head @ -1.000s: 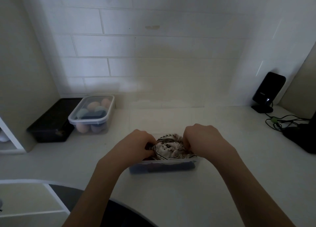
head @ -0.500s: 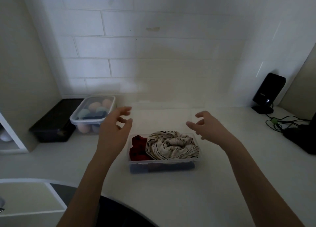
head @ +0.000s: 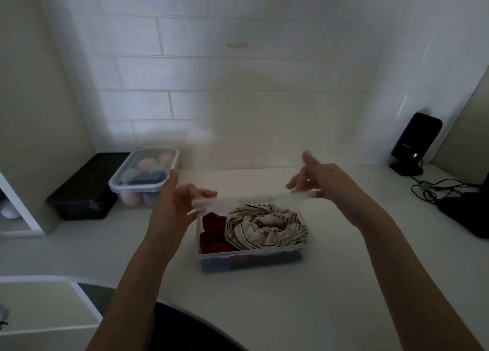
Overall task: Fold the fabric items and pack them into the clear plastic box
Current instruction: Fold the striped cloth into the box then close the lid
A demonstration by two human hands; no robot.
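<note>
The clear plastic box (head: 254,255) is sitting on the white surface (head: 344,284), near the middle of the scene. Inside it, a cream fabric with thin dark stripes (head: 264,226) is bulging above the rim on the right, a red fabric (head: 213,234) is lying at the left end, and something dark blue (head: 251,262) is showing through the near wall at the bottom.

Both hands are holding a clear lid (head: 251,201) over the far edge of the box. The left hand (head: 174,205) is pinching the lid's left end between thumb and fingers; the right hand (head: 321,180) is gripping the right end, with some fingers spread upward. The lid is blurred, so its exact tilt is hard to judge.

At the far left, a second lidded container (head: 144,176) is holding pastel rounded items, touching a black tray (head: 82,192). At the far right, a black device (head: 415,139) is standing on a stand; small pale lettering on it is too small to read. Cables (head: 434,189) are lying near it.
</note>
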